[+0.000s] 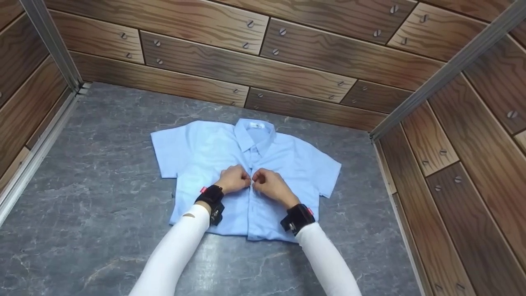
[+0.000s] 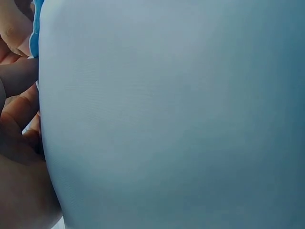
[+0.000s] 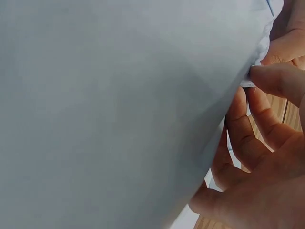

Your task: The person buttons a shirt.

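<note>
A light blue short-sleeved shirt [image 1: 283, 152] lies front up, its collar toward the back wall. Both hands meet at the front placket, about mid-chest. My left hand [image 1: 235, 179] pinches the placket edge from the left, thumb and fingertips at the cloth. Opposite it, my right hand [image 1: 273, 186] pinches the other side of the placket between thumb and curled fingers. In the right wrist view, the thumb and fingers of the right hand [image 3: 267, 148] grip a fold of the shirt [image 3: 143, 119]. Cloth fills most of the left wrist view and hides part of the left hand [image 2: 19, 114].
The shirt lies on a dark grey marbled surface [image 1: 102, 164]. Wood-patterned panels [image 1: 205, 45] stand at the back and both sides, with metal rails [image 1: 444, 74] at the corners. Both forearms wear white sleeves [image 1: 176, 246] and black wrist cameras [image 1: 298, 218].
</note>
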Motion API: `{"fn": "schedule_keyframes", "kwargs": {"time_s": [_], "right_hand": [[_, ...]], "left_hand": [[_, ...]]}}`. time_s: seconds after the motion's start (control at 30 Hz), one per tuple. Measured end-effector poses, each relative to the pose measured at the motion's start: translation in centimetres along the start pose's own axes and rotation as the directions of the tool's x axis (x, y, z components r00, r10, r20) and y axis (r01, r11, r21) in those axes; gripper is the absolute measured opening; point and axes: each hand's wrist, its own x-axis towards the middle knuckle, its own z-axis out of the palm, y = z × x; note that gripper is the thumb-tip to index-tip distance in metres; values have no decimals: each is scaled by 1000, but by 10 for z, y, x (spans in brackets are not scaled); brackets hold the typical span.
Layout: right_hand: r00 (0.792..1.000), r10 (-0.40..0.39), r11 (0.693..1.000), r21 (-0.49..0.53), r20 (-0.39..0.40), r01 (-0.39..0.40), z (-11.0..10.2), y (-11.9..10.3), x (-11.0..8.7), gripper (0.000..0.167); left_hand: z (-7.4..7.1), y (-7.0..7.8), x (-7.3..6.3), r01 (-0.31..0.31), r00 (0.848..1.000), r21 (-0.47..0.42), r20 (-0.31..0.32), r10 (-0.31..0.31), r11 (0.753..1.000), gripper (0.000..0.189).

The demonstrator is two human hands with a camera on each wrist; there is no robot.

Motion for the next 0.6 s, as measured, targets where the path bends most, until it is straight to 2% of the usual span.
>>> {"fn": "schedule_keyframes", "kwargs": {"time_s": [0.23, 0.47, 0.6], "right_hand": [[1000, 4, 1000, -24, -7, -4, 5, 4, 0, 12], [1000, 25, 1000, -9, -4, -25, 4, 3, 2, 14], [999, 39, 999, -34, -11, -39, 3, 3, 3, 12]], "left_hand": [[-2, 1, -2, -11, 1000, 8, 15, 11, 1000, 22], [-3, 1, -2, -16, 1000, 13, 2, 16, 1000, 19], [-3, 1, -2, -12, 1000, 14, 0, 12, 1000, 18]]}}
